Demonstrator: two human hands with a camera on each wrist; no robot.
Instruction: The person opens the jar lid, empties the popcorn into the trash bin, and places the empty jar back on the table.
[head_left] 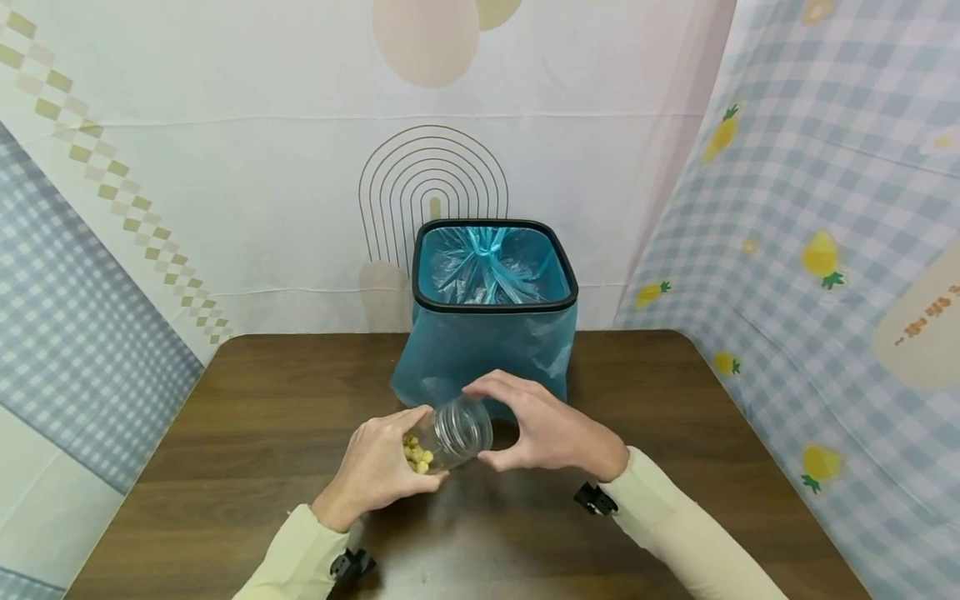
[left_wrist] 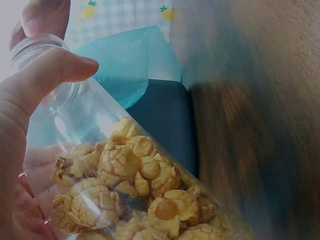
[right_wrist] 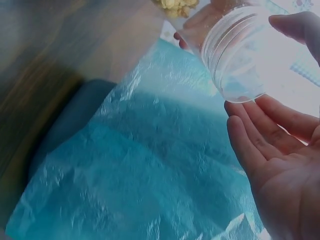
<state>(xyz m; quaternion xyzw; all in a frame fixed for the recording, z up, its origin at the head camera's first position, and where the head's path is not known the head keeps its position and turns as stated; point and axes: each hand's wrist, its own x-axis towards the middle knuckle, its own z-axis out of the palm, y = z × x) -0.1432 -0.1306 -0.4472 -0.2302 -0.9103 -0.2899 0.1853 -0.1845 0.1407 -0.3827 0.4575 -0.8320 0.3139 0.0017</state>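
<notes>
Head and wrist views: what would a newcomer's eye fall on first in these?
Probably the blue-lined, black-rimmed bin at the back middle of the table in the head view. Next, the tilted clear jar in front of it, held by the left hand, the right hand at its mouth. The jar's popcorn looms large low in the left wrist view.

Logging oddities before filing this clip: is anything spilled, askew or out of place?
One mild oddity: inside the bin, the blue bag is bunched together, perhaps knotted, rather than spread flat. Nothing looks spilled: the jar in the left hand is tilted, but its popcorn lies inside.
</notes>
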